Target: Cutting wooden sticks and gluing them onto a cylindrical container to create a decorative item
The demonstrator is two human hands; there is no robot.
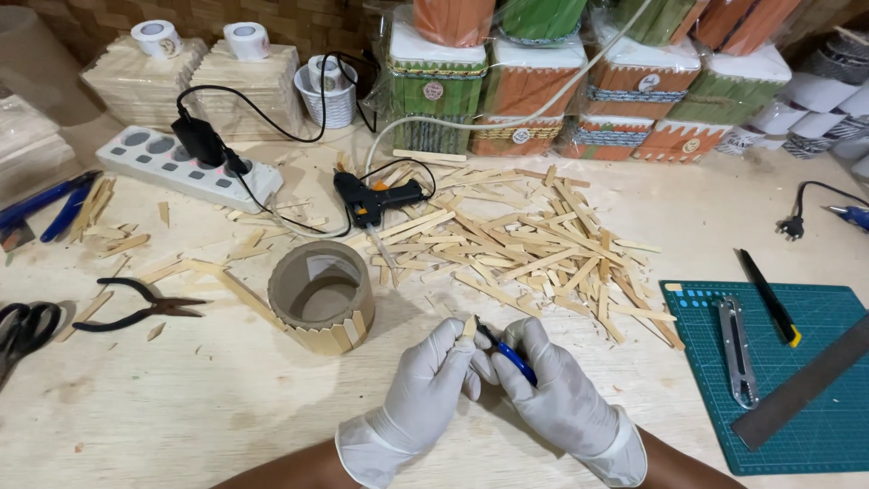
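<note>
Both my hands wear white gloves and meet near the table's front edge. My left hand [425, 385] pinches a short wooden stick piece [469, 327] upright between its fingertips. My right hand [552, 389] grips a blue-handled cutter [509, 355], its tip against the stick piece. Just left of my hands stands a cardboard ring [319, 292] with several wooden sticks glued along its front side. A black glue gun [373, 197] lies behind it, cord attached.
A heap of loose wooden sticks [534, 244] covers the table's middle. Black pliers [136, 306] and scissors [23, 330] lie at left, a white power strip [181, 167] behind them. At right lies a green cutting mat [787, 398] with a knife, a cutter and a metal ruler. Wrapped craft boxes line the back.
</note>
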